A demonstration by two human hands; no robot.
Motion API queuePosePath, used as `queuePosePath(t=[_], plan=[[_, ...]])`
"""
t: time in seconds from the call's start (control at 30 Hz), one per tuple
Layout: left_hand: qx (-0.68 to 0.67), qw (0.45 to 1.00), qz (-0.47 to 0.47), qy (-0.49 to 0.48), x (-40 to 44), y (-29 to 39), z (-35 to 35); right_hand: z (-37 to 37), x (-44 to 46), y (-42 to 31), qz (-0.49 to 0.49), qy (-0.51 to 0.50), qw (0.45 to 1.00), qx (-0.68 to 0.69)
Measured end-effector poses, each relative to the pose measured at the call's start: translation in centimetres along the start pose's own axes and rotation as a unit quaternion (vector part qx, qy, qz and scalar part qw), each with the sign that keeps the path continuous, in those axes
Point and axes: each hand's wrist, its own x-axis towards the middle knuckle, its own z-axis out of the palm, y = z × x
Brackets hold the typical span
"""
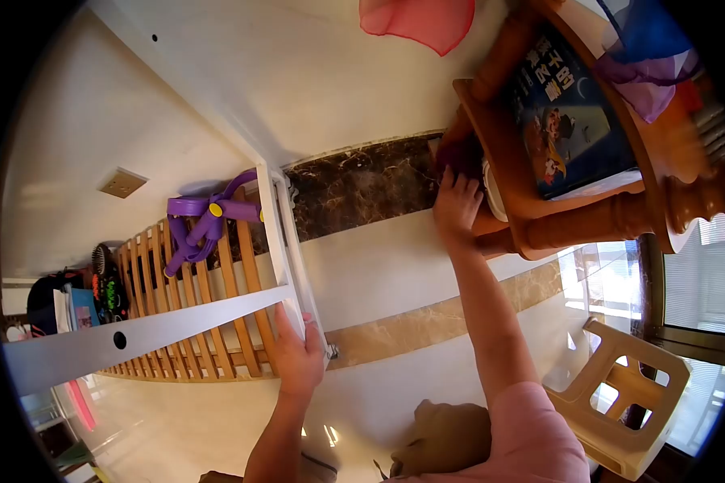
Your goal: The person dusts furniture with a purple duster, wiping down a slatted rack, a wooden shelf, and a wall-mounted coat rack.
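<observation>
My left hand (301, 352) is closed around the white rail (280, 233) at the end of a slatted frame, where a white bar (153, 330) meets it. My right hand (459, 203) reaches to the lower level of an orange-brown wooden shelf (572, 227). Its fingers are stretched out over the edge of a dark purple thing (459, 157), whose kind I cannot make out. Close beside those fingers is a white rounded rim (494, 191). A dark blue picture book (568, 113) lies on the shelf above.
Wooden slats (205, 310) run leftward, with a purple tubular object (197, 217) on them. A beige plastic stool (620, 394) stands at lower right. Sheer red cloth (423, 20) and purple cloth (648, 88) appear at the top. A wall socket (123, 183) is at left.
</observation>
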Motion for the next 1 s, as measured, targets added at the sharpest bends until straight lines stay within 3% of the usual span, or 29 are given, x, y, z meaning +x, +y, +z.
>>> queuePosePath(t=[0.1, 0.17, 0.23, 0.3, 0.33, 0.43, 0.5, 0.63, 0.67, 0.7, 0.73, 0.77, 0.83, 0.87, 0.93, 0.97, 1.0], plan=[[0.022, 1.0, 0.013, 0.007, -0.1, -0.1, 0.1, -1.5, -0.3, 0.6, 0.046, -0.071, 0.996, 0.042], [0.059, 0.997, 0.051, 0.024, 0.3, 0.1, -0.1, -1.9, -1.1, 0.6, 0.055, -0.067, 0.995, 0.059], [0.036, 0.999, 0.024, 0.011, 0.1, 0.4, -0.1, -2.8, -1.0, 0.6, 0.064, -0.073, 0.992, 0.077], [0.02, 1.0, -0.005, 0.0, 0.0, 0.7, -0.2, -3.2, 0.0, 1.0, -0.01, 0.083, 0.996, 0.022], [0.002, 0.999, -0.032, -0.007, 0.1, 0.8, -0.1, -2.9, 1.1, 0.8, -0.009, 0.079, 0.997, 0.022], [-0.033, 0.999, -0.042, -0.011, 0.0, 0.7, 0.0, -2.2, 1.8, 0.1, 0.034, 0.03, 0.994, 0.104], [-0.021, 0.999, -0.028, -0.01, 0.0, 0.5, 0.0, -2.7, 1.9, -0.1, 0.04, -0.095, 0.988, 0.116], [0.016, 1.0, -0.007, 0.002, 0.1, 0.7, 0.0, -4.0, 1.4, 1.3, 0.128, -0.116, 0.953, 0.248], [0.014, 1.0, -0.005, 0.003, 0.3, 0.8, 0.0, -3.4, 1.8, 1.0, 0.169, 0.064, 0.908, 0.379], [0.008, 1.0, -0.005, 0.004, 0.1, 0.7, 0.0, -2.9, 1.8, 0.7, 0.201, 0.236, 0.815, 0.49], [0.004, 1.0, -0.006, 0.003, 0.0, 0.5, 0.1, -6.2, 2.4, 0.1, 0.209, 0.198, 0.778, 0.558], [0.007, 1.0, -0.008, -0.002, -0.1, 0.4, 0.1, -7.7, 3.5, -0.2, 0.213, 0.196, 0.779, 0.557], [0.0, 1.0, -0.022, -0.007, 0.1, 0.1, 0.2, -8.4, 6.5, -0.7, 0.195, 0.133, 0.688, 0.687], [0.003, 1.0, -0.021, -0.012, 0.1, 0.1, 0.1, -8.0, 6.9, -1.2, 0.2, 0.134, 0.688, 0.685], [-0.013, 1.0, -0.026, -0.012, 0.1, 0.4, 0.1, -6.0, 7.2, -1.7, 0.193, 0.216, 0.755, 0.589], [-0.015, 1.0, -0.023, -0.012, 0.1, -0.2, 0.4, -4.2, 6.5, -1.5, 0.192, 0.22, 0.755, 0.587], [0.013, 1.0, 0.007, 0.006, -0.1, -1.4, 0.8, -1.1, 5.2, -1.4, 0.213, 0.184, 0.8, 0.529]])
